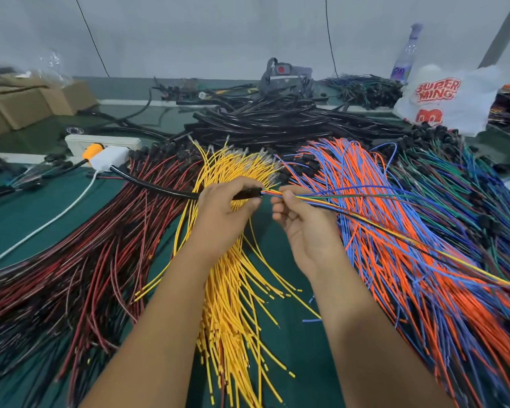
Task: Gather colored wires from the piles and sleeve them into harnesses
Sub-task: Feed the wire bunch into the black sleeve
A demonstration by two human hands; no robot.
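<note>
The left hand grips the black flexible sleeve tube, the right hand pinches the mixed-colour wire bundle at its mouth, near a white plastic bag printed "SUPER MING".

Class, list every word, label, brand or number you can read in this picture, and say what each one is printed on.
"SUPER MING": red letters on the white plastic bag, far right of the table.
Label on the clear bottle behind the bag: blurred, cannot be read.
Nothing else with readable text shows.
</note>
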